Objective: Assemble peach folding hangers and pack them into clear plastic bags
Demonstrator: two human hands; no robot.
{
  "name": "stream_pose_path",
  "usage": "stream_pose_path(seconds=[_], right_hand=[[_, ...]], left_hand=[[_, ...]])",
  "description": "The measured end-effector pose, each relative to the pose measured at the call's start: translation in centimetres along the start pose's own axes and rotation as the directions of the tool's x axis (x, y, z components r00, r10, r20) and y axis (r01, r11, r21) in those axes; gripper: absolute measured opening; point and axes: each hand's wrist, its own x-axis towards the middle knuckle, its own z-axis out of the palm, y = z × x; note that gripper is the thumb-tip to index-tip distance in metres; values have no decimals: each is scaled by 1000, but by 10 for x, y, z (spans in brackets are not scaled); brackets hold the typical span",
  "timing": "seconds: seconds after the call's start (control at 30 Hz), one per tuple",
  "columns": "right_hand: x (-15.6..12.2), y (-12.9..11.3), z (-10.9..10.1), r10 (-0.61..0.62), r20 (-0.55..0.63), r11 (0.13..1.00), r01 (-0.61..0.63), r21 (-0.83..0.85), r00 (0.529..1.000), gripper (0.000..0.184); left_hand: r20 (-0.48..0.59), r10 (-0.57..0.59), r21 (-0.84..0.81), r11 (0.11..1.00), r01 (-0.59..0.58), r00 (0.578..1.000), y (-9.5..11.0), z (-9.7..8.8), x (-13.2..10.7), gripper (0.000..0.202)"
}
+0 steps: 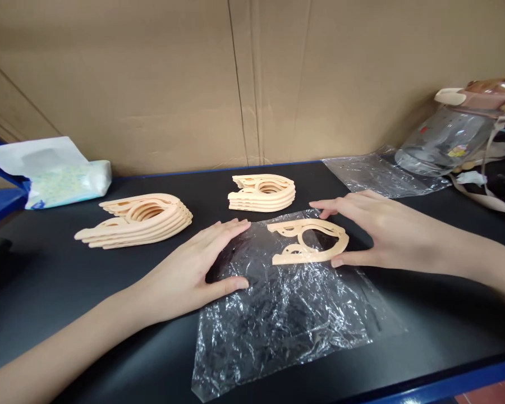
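A clear plastic bag (pixel 294 314) lies crinkled on the black tabletop. My left hand (pixel 206 264) rests on its left side, fingers stretched and thumb apart. On the bag's upper right part sits a single beige folded travel hanger (pixel 307 257), flat, its rounded end to the right. My right hand (pixel 366 227) reaches around that end with thumb and fingers spread. The thumb tip is at the hanger's near edge; the fingertips are beyond its far edge, with a gap. Behind it is a stack of similar folded hangers (pixel 263 205), and another fanned stack (pixel 151 230) lies to the left.
A pack of tissues (pixel 67 182) stands at the back left. At the back right, a clear drinking bottle (pixel 446 137) with a strap leans over, beside another clear plastic bag (pixel 370 173). A cardboard wall (pixel 172 84) borders the far table edge.
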Motion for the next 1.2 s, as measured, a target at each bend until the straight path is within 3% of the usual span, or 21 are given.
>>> stream_pose_path(seconds=[0.17, 0.53, 0.67, 0.8, 1.0, 1.2], right_hand=[[-2, 2, 0, 18, 17, 998, -19, 57, 1000, 67], [8, -23, 22, 78, -183, 994, -62, 89, 980, 57], [8, -25, 23, 133, -156, 972, -98, 213, 979, 53], [8, -29, 25, 109, -106, 957, -75, 279, 988, 49], [10, -34, 30, 172, -224, 960, -112, 256, 959, 39], [9, -36, 29, 125, -187, 936, -53, 347, 974, 39]], left_hand=[[-11, 11, 8, 1000, -11, 1000, -1, 3, 0, 81], [-20, 20, 1, 1000, -20, 1000, -2, 3, 1, 80], [-3, -1, 8, 1000, 1, 1000, 0, 2, 2, 79], [-5, -1, -1, 1000, 1, 1000, 1, 1, 3, 78], [-5, -6, -25, 1000, 6, 1000, 0, 0, 3, 77], [9, -18, -47, 999, 18, 1000, 1, 0, 3, 78]])
